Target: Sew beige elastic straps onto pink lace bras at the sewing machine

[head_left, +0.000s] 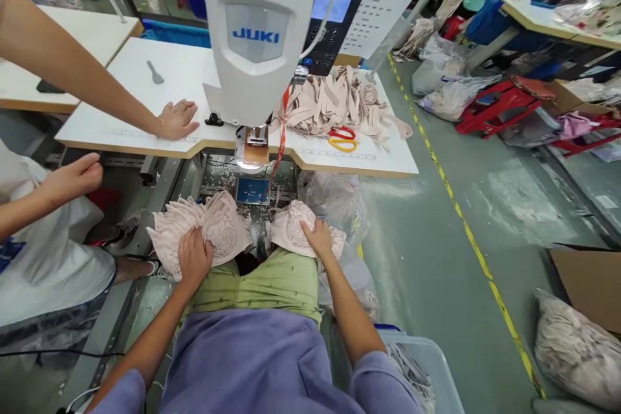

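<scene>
Across my lap lies a stack of pale pink lace bras (226, 229), its many layered edges fanned out at the left. My left hand (195, 257) grips the near side of this stack, fingers curled over the lace. On my right thigh rests another lace bra cup (291, 228), with my right hand (319, 239) closed on its right part, thumb on top. The hidden undersides leave it unclear whether the cups are joined. Just ahead of the bras stands a white JUKI sewing machine (259, 32), its needle area above the table's cut-out.
Pale fabric straps (334, 100) are heaped on the white table (169, 94), beside scissors (343, 139) with red and yellow handles. At left a co-worker's hand (178, 119) presses on the tabletop. A plastic bin (439, 362) sits by my right side.
</scene>
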A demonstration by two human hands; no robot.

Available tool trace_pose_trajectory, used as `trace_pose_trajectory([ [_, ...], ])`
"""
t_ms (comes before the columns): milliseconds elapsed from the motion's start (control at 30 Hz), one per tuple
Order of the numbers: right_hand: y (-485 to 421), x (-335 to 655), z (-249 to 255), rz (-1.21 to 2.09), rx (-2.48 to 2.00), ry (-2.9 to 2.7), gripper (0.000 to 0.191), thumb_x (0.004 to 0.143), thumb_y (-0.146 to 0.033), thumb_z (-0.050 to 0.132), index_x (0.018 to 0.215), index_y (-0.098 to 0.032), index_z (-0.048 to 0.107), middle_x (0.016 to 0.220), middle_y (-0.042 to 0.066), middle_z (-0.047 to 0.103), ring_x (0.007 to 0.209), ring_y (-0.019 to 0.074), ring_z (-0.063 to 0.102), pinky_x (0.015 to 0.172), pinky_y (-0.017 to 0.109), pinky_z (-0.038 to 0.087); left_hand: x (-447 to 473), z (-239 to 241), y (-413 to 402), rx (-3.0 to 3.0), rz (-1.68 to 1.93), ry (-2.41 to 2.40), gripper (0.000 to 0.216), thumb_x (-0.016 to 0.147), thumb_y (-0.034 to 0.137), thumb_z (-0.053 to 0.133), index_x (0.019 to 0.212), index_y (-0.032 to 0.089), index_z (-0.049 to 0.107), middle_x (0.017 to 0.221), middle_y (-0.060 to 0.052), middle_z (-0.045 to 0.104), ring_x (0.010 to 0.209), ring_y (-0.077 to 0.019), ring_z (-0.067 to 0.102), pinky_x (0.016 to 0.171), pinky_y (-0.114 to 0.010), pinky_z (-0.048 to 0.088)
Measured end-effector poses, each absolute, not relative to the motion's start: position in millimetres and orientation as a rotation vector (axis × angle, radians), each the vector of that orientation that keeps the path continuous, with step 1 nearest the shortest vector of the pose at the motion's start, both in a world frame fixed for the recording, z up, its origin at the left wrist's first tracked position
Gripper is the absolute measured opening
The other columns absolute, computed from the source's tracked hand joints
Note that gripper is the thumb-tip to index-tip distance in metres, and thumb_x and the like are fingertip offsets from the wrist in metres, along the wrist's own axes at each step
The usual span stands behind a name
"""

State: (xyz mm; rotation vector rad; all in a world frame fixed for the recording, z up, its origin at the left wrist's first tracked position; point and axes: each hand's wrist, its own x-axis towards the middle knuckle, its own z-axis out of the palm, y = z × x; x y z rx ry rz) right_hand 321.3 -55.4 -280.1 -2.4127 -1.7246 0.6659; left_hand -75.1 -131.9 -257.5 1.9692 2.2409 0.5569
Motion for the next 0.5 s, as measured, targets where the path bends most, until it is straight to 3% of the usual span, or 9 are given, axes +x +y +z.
trace_pose_trajectory([
  [367, -72.0, 322.8, -248.2, 0.564, -2.405, -1.786, 0.078, 0.092, -0.069, 0.047, 0.144, -0.011, 0.043, 0.126, 0.020, 0.056, 0.123, 0.0333, 0.051, 0.103, 0.040, 0.037, -85.2, -256.4, -131.6, 1.902, 0.558, 2.196, 0.058, 0.091, 0.032, 0.039, 0.140, 0.003, 0.047, 0.142, -0.024, 0.054, 0.143, -0.0352, 0.039, 0.120, -0.056, 0.025],
  [500, -88.3, 325.6, -248.4, 0.605, -2.427, -1.799, 0.077, 0.090, -0.068, 0.051, 0.143, -0.012, 0.043, 0.123, 0.019, 0.059, 0.116, 0.0326, 0.056, 0.097, 0.038, 0.041, -89.3, -251.0, -128.2, 1.892, 0.496, 2.143, 0.059, 0.088, 0.036, 0.044, 0.140, 0.007, 0.047, 0.140, -0.023, 0.056, 0.139, -0.0363, 0.043, 0.118, -0.056, 0.028],
])
